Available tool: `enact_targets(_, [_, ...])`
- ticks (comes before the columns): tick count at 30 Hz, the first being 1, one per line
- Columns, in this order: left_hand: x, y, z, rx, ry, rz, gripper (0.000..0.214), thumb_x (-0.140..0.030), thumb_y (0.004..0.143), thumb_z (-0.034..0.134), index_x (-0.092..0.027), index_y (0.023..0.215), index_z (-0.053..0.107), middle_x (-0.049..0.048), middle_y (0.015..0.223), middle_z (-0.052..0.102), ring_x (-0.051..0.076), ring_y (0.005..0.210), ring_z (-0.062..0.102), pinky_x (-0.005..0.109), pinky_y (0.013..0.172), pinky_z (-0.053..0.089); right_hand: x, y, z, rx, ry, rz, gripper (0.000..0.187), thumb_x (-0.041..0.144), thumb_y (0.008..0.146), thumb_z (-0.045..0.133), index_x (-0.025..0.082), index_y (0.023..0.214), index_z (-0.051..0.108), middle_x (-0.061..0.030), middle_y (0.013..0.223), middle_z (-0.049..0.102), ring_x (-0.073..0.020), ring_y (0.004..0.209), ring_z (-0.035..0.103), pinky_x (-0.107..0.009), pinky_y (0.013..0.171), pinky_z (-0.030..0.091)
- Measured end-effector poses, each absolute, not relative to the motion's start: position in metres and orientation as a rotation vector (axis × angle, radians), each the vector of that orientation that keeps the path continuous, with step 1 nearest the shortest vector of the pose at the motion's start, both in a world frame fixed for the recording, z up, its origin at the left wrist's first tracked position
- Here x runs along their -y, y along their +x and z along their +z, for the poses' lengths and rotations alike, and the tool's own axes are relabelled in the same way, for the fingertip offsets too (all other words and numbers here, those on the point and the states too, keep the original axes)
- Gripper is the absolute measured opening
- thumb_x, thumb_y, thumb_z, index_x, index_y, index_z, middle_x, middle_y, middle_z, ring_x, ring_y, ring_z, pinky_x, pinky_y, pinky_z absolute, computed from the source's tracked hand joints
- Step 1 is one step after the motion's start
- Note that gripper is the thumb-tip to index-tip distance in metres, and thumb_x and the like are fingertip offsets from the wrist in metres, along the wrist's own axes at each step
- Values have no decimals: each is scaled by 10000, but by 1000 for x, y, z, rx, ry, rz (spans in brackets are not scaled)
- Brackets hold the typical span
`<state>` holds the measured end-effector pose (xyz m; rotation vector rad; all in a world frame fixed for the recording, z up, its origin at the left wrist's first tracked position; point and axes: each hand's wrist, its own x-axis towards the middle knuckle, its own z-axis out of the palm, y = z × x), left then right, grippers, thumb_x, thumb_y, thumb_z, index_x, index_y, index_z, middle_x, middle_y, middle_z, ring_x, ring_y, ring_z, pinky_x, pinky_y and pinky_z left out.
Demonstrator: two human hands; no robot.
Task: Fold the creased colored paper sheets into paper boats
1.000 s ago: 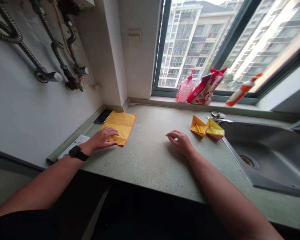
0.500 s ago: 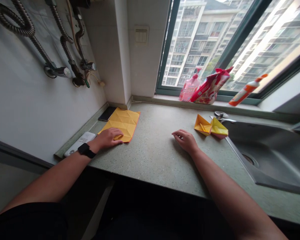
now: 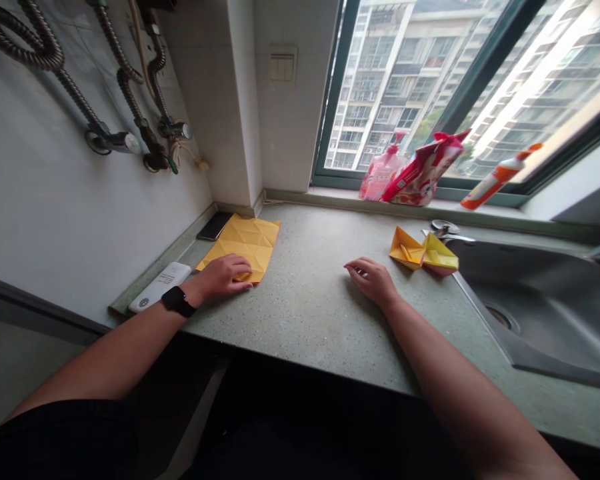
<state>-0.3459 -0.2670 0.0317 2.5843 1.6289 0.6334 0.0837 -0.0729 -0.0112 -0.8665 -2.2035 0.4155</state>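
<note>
Along the left end of the speckled grey-green stone-like countertop [image 3: 300,320], I see a flat yellow-orange paper sheet [image 3: 250,245], its matte surface crossed by creases that mark out triangles. The left hand [image 3: 225,275] lies over the sheet's near edge, fingers gently bent; I cannot tell whether they pinch the paper or only rest on it. On that wrist sits a black smartwatch [image 3: 179,301] with a dark band. Beside the sheet's far left corner is a thin, glossy black rectangular slab [image 3: 215,226]; nearer, a smooth white slab with rounded corners [image 3: 163,285] lies by the wall.

From my feed, the right hand [image 3: 373,281] is low at the counter's middle, loosely curled and released. Just beyond it stand two sharp-cornered folded paper forms, one orange [image 3: 407,252], the other yellow with a pinkish underside [image 3: 440,255], touching, near the brushed-metal sink [image 3: 545,280].
</note>
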Motion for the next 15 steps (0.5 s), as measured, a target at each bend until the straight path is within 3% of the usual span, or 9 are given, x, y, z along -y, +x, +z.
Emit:
enact_targets(3, [266,-341,31,-1638,2544,616,234,-318,1052,604,-226,1008,815,92,1098,801,246,1029,740,384,950,563,74,84,-10,2198,-871,425,275,391,1010,600,245,915,813,-72,910,780,-197,675,693,-343,674,588])
enact_targets(9, [267,-338,33,-1699,2505,574,293,-508,998,728,-243,1080,824,95,1207,813,286,1107,750,401,955,577,73,86,-8,2210,-870,442,284,418,1018,616,249,917,821,-76,908,783,-205,673,695,-354,672,598])
enact_targets(15, [271,-333,35,-1775,2437,633,251,-352,1047,598,-246,994,819,62,1122,832,238,995,760,360,852,564,72,87,-7,2215,-863,460,286,417,1011,614,248,914,823,-76,897,780,-210,689,698,-352,678,594])
